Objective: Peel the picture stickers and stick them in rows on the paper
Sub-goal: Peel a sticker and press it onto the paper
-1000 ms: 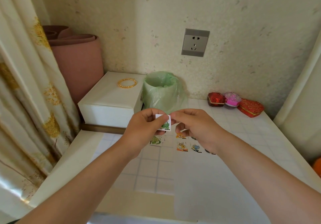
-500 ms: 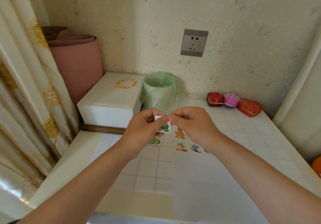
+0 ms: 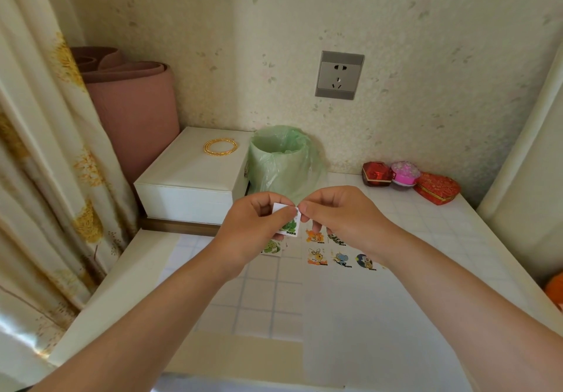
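The tiled worktop [image 3: 262, 306] carries a white paper sheet [image 3: 365, 315] on its right half; the left hand [image 3: 253, 233] and right hand [image 3: 344, 212] meet above the sheet's far edge, in front of the green-bagged bin [image 3: 283, 163]; the left grip is closed on a small green picture sticker [image 3: 289, 224] on its white backing, thumb across the face; the right grip pinches the piece's upper right corner, seemingly to lift the film; whether any has come free is too small to tell. Two short rows of stuck stickers [image 3: 341, 259] lie on the paper just below the hands; another green piece [image 3: 271, 247] lies beside the left hand. Risks, as I judge them: the corner could tear under a hard pull; peeled film could curl onto itself or a fingertip; placed hastily, it could land crooked or overlap the orange sticker [image 3: 313, 235] in the upper row.
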The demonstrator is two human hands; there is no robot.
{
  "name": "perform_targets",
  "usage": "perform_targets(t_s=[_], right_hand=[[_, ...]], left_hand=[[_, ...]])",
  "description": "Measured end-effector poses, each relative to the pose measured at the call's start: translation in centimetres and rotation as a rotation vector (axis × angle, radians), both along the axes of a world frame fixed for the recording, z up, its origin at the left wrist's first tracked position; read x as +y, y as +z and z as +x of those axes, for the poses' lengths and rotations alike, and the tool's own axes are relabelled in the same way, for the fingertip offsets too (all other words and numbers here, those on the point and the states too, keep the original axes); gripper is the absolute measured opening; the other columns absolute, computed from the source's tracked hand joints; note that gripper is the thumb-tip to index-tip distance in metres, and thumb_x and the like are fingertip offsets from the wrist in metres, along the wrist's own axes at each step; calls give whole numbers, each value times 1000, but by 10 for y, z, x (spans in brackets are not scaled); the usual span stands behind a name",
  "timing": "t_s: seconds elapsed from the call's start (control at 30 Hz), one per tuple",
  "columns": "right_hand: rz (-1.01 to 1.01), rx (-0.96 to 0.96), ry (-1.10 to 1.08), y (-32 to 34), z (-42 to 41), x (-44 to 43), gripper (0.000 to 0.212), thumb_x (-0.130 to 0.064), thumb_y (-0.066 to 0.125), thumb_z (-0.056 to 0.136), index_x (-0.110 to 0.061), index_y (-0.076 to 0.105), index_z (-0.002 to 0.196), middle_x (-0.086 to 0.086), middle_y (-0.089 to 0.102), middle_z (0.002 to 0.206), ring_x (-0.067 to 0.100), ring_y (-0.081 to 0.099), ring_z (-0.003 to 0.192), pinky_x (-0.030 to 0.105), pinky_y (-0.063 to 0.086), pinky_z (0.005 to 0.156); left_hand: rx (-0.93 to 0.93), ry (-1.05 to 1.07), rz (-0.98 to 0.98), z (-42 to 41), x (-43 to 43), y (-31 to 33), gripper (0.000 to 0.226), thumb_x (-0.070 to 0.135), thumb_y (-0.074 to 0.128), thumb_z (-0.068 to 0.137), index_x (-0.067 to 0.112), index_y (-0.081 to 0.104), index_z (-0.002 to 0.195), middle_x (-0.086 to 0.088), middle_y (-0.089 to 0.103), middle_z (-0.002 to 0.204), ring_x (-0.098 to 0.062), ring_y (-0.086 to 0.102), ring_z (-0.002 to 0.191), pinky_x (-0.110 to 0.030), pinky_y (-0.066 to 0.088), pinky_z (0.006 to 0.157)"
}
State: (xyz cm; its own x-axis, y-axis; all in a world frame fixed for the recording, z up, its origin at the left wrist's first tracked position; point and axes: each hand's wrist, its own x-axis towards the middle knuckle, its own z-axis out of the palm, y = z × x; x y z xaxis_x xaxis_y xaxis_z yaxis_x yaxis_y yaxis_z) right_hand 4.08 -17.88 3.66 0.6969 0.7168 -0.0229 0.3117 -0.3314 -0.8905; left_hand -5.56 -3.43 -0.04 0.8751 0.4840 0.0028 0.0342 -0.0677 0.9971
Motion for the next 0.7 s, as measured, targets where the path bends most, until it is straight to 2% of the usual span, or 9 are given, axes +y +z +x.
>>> perform_targets(t_s=[0.17,0.33,0.4,0.5,0.6,0.7], right_hand=[[-18,-123,3,-6,0,3,18,-22,63,96,-24,71,81,-19,64,56,-4,54,48,9,38,47],[39,-183,6,-13,-3,6,25,-20,59,98,-26,69,76,-4,62,61,5,55,56,14,46,54],[50,-196,9,-15,-4,7,27,-20,57,98,-27,68,75,-8,59,59,7,53,56,18,46,55],[49,-202,4,-15,-5,8,29,-19,56,98,-27,66,72,-13,56,54,6,51,54,17,43,53],[41,-192,2,-15,-5,8,30,-19,55,99,-26,66,72,-12,54,54,7,50,54,17,43,52],[22,-182,0,-15,-5,8,29,-19,54,99,-17,68,74,-9,52,51,5,46,49,17,40,51]], left_hand=[[7,20,-11,0,-2,0,6,15,69,90,15,75,88,-1,73,80,-8,66,73,-19,53,63],[-5,52,-38,0,-5,0,5,14,70,89,13,75,90,-5,74,83,-9,67,73,-21,54,63],[-12,70,-40,0,-6,0,5,14,70,88,14,75,90,-1,73,79,-8,66,70,-22,55,62],[-17,81,-31,-1,-7,1,5,14,70,88,14,75,89,3,73,76,-5,67,69,-22,57,63],[-17,89,-12,0,-6,2,4,14,71,88,14,75,89,6,72,72,-3,66,67,-23,59,65],[-16,89,-2,0,-7,2,4,13,71,88,13,75,88,6,72,71,-3,65,66,-22,59,65]])
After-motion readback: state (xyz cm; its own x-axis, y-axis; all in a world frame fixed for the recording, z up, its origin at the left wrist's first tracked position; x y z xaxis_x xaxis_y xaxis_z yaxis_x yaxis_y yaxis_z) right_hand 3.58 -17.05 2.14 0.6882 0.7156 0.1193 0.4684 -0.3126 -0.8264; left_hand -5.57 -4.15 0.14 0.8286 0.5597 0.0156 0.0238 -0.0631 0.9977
